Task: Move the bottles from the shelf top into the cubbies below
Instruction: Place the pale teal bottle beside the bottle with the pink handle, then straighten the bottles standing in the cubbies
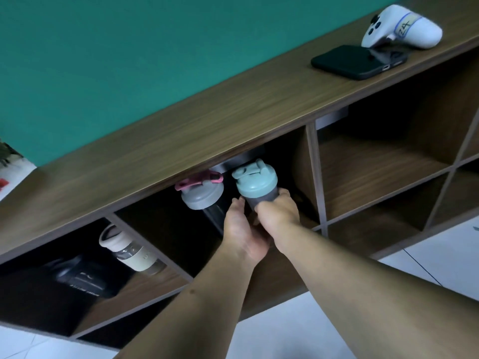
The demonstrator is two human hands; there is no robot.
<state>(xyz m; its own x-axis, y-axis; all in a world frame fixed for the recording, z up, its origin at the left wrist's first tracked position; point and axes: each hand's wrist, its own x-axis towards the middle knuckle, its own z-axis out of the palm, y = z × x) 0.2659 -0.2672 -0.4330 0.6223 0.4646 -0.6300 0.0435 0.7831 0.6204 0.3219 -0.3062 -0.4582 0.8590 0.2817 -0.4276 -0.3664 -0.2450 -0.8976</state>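
Both my hands hold a dark shaker bottle with a teal lid (255, 182) at the mouth of the middle cubby (181, 229), just under the wooden shelf top (181, 130). My left hand (242, 229) cups its lower body from the left, and my right hand (278, 216) wraps it from the right. Beside it on the left, inside the same cubby, stands a clear bottle with a grey lid and pink loop (202, 194). A cream bottle (129, 251) and a dark bottle (77, 277) sit in the left cubby.
A black phone (357, 62) and a white game controller (400, 27) lie on the shelf top at the right. Open wooden cubbies (375, 172) lie to the right. A teal wall is behind; white floor tiles (298, 332) are below.
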